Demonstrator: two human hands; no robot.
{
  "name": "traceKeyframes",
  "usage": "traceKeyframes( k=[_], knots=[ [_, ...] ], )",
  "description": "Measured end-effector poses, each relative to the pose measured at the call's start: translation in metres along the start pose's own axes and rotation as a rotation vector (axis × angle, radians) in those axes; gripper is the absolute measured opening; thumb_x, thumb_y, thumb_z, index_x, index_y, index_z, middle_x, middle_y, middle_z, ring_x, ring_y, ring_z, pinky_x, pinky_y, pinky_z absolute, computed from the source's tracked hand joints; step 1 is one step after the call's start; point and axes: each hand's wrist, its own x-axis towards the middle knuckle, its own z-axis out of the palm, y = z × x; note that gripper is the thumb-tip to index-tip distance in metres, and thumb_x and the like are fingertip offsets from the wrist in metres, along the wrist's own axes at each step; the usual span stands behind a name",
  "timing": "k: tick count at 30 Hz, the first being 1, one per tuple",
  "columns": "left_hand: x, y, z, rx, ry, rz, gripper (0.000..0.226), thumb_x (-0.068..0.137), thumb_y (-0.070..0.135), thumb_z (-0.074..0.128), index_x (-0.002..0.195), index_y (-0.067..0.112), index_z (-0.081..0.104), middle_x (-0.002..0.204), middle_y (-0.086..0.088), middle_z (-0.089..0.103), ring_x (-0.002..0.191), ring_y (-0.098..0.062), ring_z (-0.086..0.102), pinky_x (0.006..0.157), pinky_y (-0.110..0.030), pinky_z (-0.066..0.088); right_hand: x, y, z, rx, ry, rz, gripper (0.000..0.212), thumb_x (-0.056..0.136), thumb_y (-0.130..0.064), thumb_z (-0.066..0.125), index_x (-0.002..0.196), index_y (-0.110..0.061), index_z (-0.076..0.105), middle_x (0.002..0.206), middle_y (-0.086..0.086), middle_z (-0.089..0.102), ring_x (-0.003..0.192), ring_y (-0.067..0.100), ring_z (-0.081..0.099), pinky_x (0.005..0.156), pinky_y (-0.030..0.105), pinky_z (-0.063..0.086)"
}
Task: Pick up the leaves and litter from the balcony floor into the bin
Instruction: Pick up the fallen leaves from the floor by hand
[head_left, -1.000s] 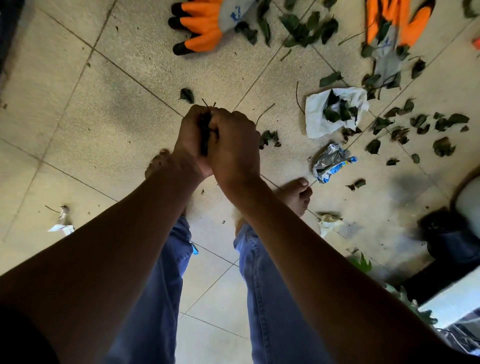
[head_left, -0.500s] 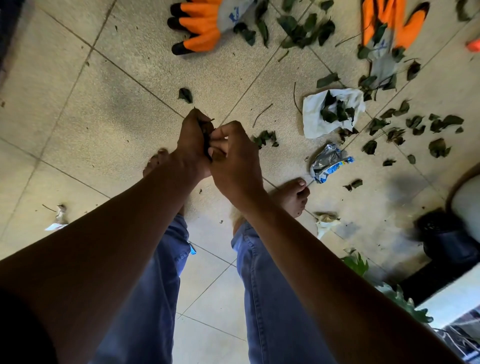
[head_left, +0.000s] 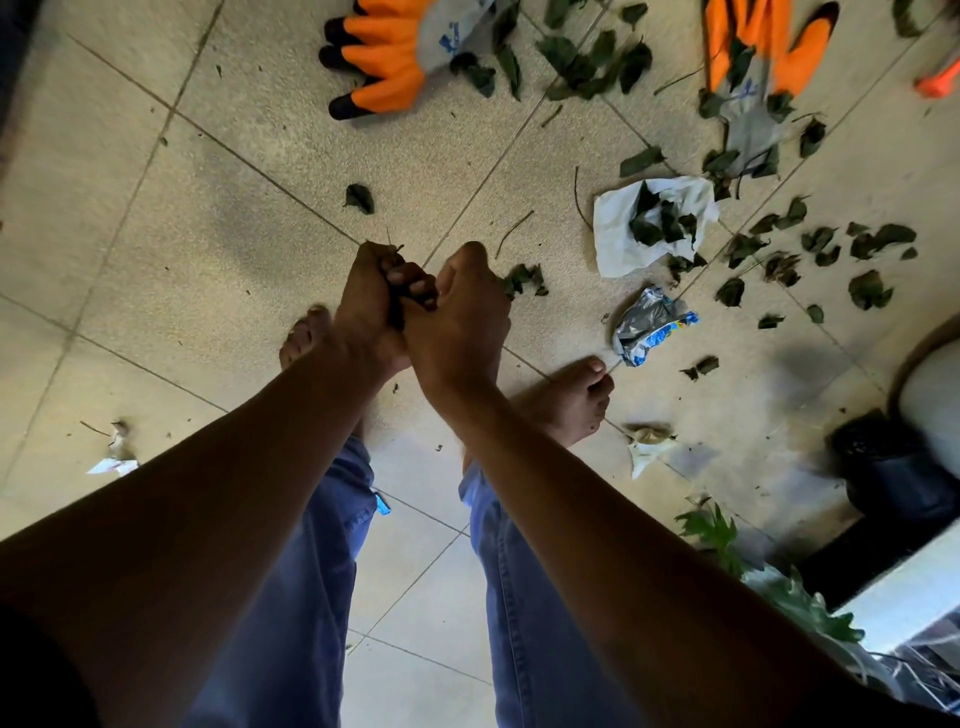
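You had both hands pressed together above the tiles: your left hand (head_left: 370, 301) was curled tight round a small dark wad of leaves (head_left: 396, 283), a stalk or two poking out of the top of the fist, and your right hand (head_left: 462, 317) was curled against it, its fingertips (head_left: 415, 280) tucked into that same wad. Whether the right was gripping the wad or only packing it down, the view did not settle.

The likeliest trouble was spillage. A crushed bundle shared between two fists could shed crumbs the moment either hand let go, and dry flecks already lay on the balcony floor (head_left: 218, 270) near your bare feet.

The second risk was the carry. No bin was plainly in view; the dark shape (head_left: 893, 467) at the right edge might have been one, but I could not tell. A long walk with a loose handful would have invited drops.

Most of the job was still on the ground: the scattered leaves (head_left: 779, 260) to your right, the white paper (head_left: 618, 234) with leaves lying on it, the crumpled wrapper (head_left: 649, 325), and more leaves around the two orange gloves (head_left: 395, 57). Lifting that paper by one corner would probably have tipped its leaves back onto the tiles
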Motion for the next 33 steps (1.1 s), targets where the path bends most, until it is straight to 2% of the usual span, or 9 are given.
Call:
traceKeyframes(
  k=[4, 7, 9, 11, 14, 18, 23, 29, 33],
  knots=[
    [0.009, 0.007, -0.009, -0.02, 0.042, -0.015, 0.038, 0.093, 0.021, 0.038, 0.056, 0.025, 0.029, 0.049, 0.008, 0.023, 0.044, -0.01, 0.026, 0.045, -0.02, 0.023, 0.006, 0.015, -0.007, 0.196, -0.102, -0.004, 0.033, 0.072, -0.014, 0.081, 0.089, -0.014, 0.053, 0.07, -0.006, 0.056, 0.062, 0.01, 0.053, 0.057, 0.028, 0.046],
    [0.013, 0.015, -0.016, 0.013, 0.044, -0.045, 0.029, 0.084, 0.017, 0.039, 0.058, 0.025, 0.031, 0.048, 0.008, 0.022, 0.042, -0.009, 0.023, 0.042, -0.019, 0.02, 0.017, 0.046, -0.012, 0.085, -0.042, -0.049, 0.026, 0.077, -0.028, 0.075, 0.096, -0.021, 0.057, 0.083, -0.004, 0.065, 0.076, 0.014, 0.063, 0.062, 0.036, 0.053],
    [0.016, 0.021, -0.021, 0.045, 0.037, -0.058, 0.026, 0.081, 0.016, 0.041, 0.057, 0.025, 0.035, 0.046, 0.007, 0.024, 0.039, -0.008, 0.023, 0.04, -0.019, 0.02, 0.031, 0.077, -0.017, -0.127, 0.055, -0.042, 0.044, 0.076, -0.042, 0.074, 0.11, -0.022, 0.055, 0.105, 0.001, 0.061, 0.094, 0.021, 0.059, 0.064, 0.033, 0.047],
    [0.019, 0.028, -0.024, 0.093, 0.037, -0.044, 0.021, 0.079, 0.016, 0.044, 0.06, 0.024, 0.041, 0.046, 0.007, 0.024, 0.038, -0.007, 0.022, 0.039, -0.019, 0.019, 0.044, 0.105, -0.021, -0.402, 0.058, -0.01, 0.077, 0.069, -0.064, 0.073, 0.129, -0.025, 0.044, 0.126, 0.008, 0.049, 0.109, 0.026, 0.049, 0.07, 0.034, 0.045],
    [0.018, 0.034, -0.027, 0.185, 0.034, -0.037, 0.017, 0.078, 0.016, 0.047, 0.063, 0.023, 0.046, 0.047, 0.007, 0.022, 0.039, -0.007, 0.019, 0.04, -0.019, 0.016, 0.053, 0.126, -0.017, -0.612, -0.034, -0.06, 0.1, 0.059, -0.076, 0.073, 0.138, -0.027, 0.036, 0.132, 0.012, 0.041, 0.113, 0.032, 0.045, 0.071, 0.041, 0.05],
    [0.017, 0.037, -0.035, 0.287, 0.001, -0.119, 0.036, 0.093, 0.027, 0.045, 0.057, 0.026, 0.038, 0.045, 0.008, 0.021, 0.038, -0.007, 0.019, 0.037, -0.018, 0.017, 0.056, 0.125, 0.001, -0.65, -0.094, -0.17, 0.088, 0.064, -0.064, 0.082, 0.131, -0.024, 0.041, 0.129, 0.012, 0.041, 0.112, 0.03, 0.046, 0.065, 0.038, 0.054],
    [0.011, 0.035, -0.039, 0.354, 0.044, -0.137, 0.047, 0.094, 0.031, 0.05, 0.051, 0.025, 0.031, 0.046, 0.009, 0.02, 0.04, -0.008, 0.019, 0.043, -0.02, 0.013, 0.053, 0.12, 0.02, -0.572, -0.095, -0.236, 0.051, 0.086, -0.028, 0.074, 0.129, -0.019, 0.048, 0.131, 0.012, 0.043, 0.114, 0.031, 0.051, 0.074, 0.041, 0.058],
    [0.007, 0.032, -0.044, 0.371, 0.074, -0.132, 0.046, 0.09, 0.028, 0.055, 0.053, 0.026, 0.027, 0.049, 0.007, 0.019, 0.044, -0.011, 0.018, 0.053, -0.025, 0.01, 0.062, 0.125, 0.026, -0.529, -0.105, -0.345, 0.017, 0.089, -0.007, 0.066, 0.105, -0.01, 0.064, 0.115, 0.014, 0.057, 0.093, 0.034, 0.062, 0.073, 0.041, 0.056],
    [0.006, 0.028, -0.049, 0.316, 0.077, -0.148, 0.04, 0.088, 0.023, 0.052, 0.056, 0.026, 0.028, 0.05, 0.009, 0.021, 0.044, -0.01, 0.02, 0.045, -0.022, 0.014, 0.065, 0.123, 0.026, -0.461, -0.122, -0.28, 0.012, 0.086, -0.002, 0.062, 0.092, -0.009, 0.071, 0.099, 0.011, 0.068, 0.086, 0.03, 0.066, 0.071, 0.033, 0.048]
  ],
)
